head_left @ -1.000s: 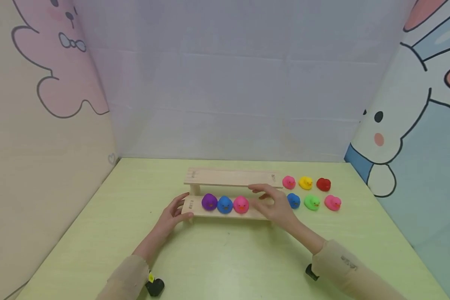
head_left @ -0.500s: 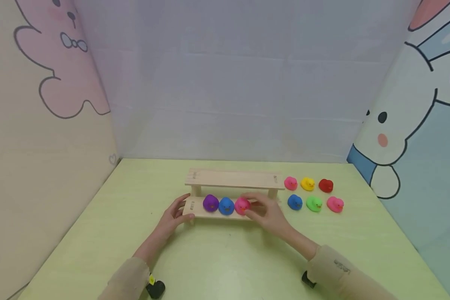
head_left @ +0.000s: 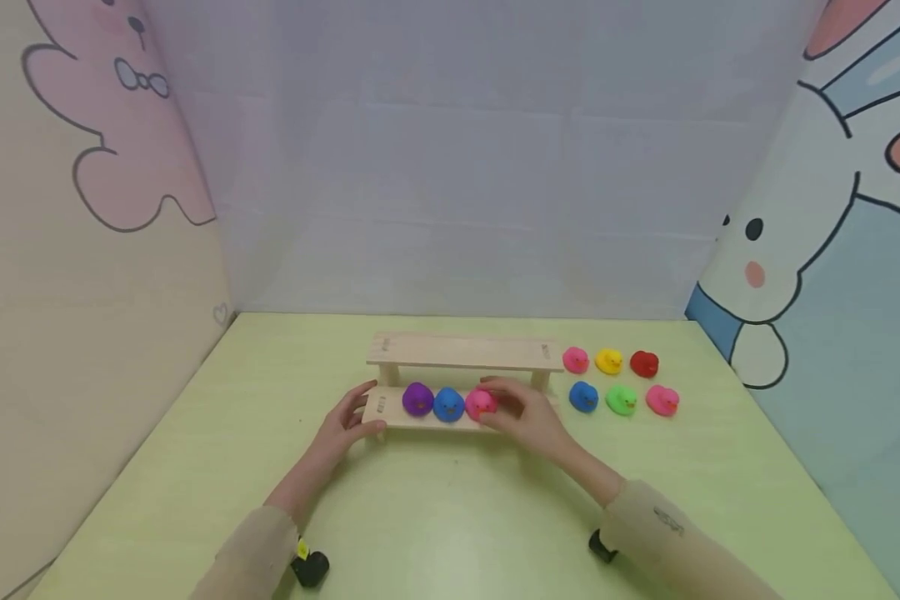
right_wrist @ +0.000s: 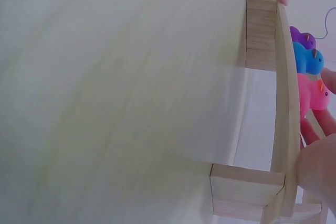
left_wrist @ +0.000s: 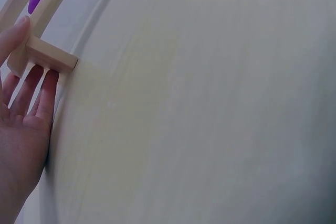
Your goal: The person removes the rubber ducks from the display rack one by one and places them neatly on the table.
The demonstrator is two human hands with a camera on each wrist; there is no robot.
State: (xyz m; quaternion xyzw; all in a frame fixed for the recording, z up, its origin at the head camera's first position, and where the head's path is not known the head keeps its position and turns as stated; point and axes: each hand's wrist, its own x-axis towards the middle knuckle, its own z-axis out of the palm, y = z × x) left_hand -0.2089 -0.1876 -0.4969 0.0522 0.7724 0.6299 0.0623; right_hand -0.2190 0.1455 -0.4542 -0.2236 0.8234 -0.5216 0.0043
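Both hands (head_left: pixel 339 427) (head_left: pixel 531 423), right newly gripping pink duck (head_left: pixel 478 402)

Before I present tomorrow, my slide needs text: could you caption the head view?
A left hand holds the end of the lower shelf while the right hand grips its pink duck.

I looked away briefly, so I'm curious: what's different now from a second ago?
The person's right grip moved left from just beside the pink duck on the lower shelf and took hold of it. The left grip stayed at that shelf's left end; the shelf's purple duck and blue duck stayed put, like the six ducks to the right.
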